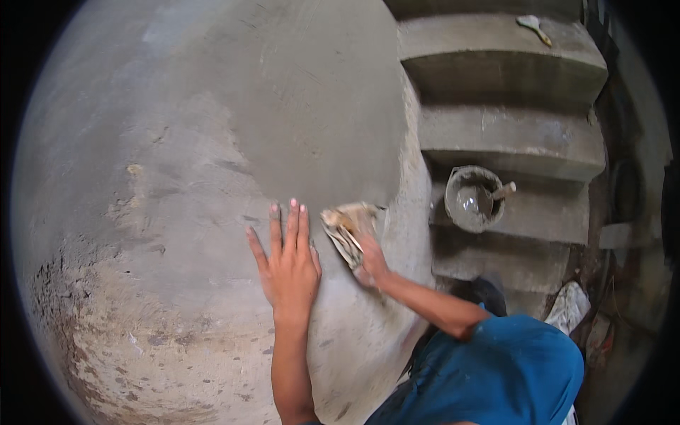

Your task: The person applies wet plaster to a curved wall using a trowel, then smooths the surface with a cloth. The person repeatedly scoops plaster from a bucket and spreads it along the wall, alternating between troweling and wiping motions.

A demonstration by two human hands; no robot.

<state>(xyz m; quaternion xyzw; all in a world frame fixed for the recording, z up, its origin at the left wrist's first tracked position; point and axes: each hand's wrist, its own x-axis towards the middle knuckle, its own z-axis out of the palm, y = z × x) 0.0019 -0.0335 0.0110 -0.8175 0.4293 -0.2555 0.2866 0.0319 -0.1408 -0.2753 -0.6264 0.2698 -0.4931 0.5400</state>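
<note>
My left hand [289,265] lies flat on the wall with its fingers spread, just below the darker, wet-looking plaster patch [319,120]. To its right, my right hand [372,258] is closed around a plaster-smeared plastering trowel [346,234]. The trowel is tilted against the wall near the patch's lower right edge. Part of its handle is hidden by my fingers, and the hand is slightly blurred by motion.
Concrete steps [506,131] rise along the right side. A bucket [457,205] of grey wet mix stands on one, a wooden handle [504,190] sticking out. A brush [535,30] lies on a higher step. Pale crumpled material [569,308] lies at lower right.
</note>
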